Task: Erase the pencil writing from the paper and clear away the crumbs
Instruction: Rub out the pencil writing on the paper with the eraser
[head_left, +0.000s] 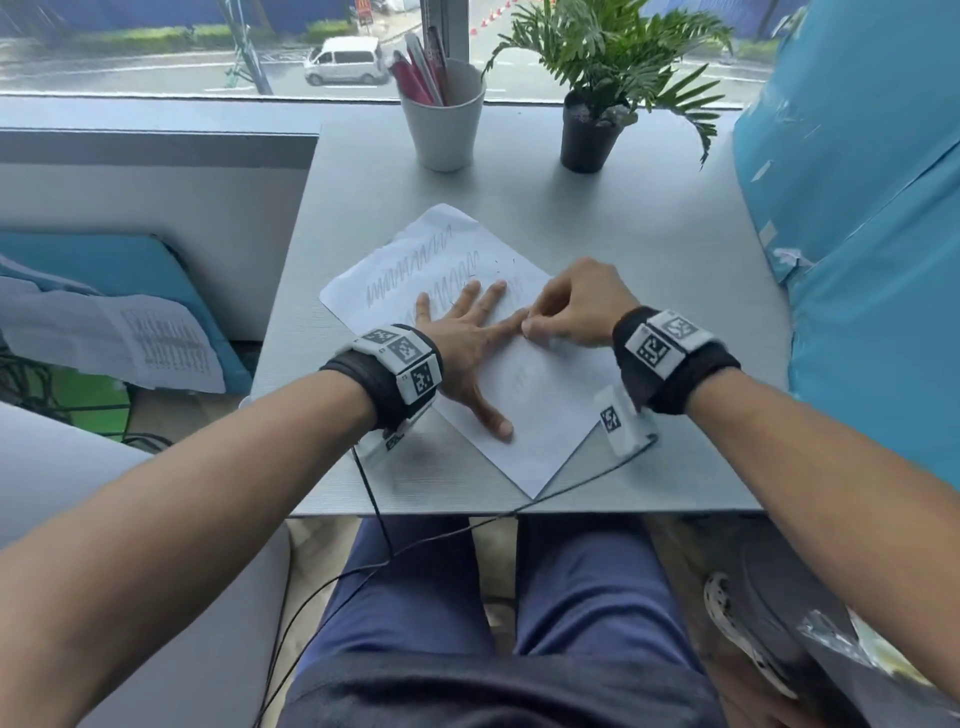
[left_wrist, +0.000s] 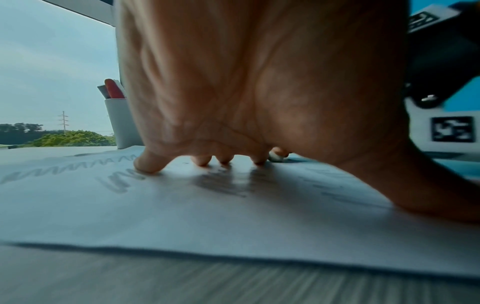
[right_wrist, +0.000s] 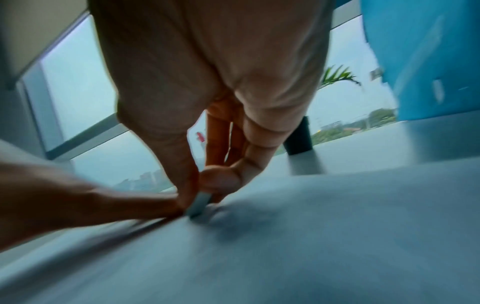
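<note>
- Paper (head_left: 524, 410) with pencil zigzags (head_left: 415, 265) lies at an angle on the grey table (head_left: 675, 249), nearer the person than the white cup (head_left: 444, 119).
- Left hand (head_left: 462, 338) lies flat on the paper, fingers spread and straight.
- Right hand (head_left: 576, 306) pinches a small eraser (right_wrist: 198, 205), which touches the paper just beside the left fingers.

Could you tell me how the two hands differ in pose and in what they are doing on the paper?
The left hand lies flat with fingers spread, pressing the paper down; the right hand is curled, pinching an eraser against the sheet. The left hand holds nothing; the right grips its tool. The left hand covers part of the zigzag pencil lines; the right works just beside its index finger. Both wear black wristbands with markers.
</note>
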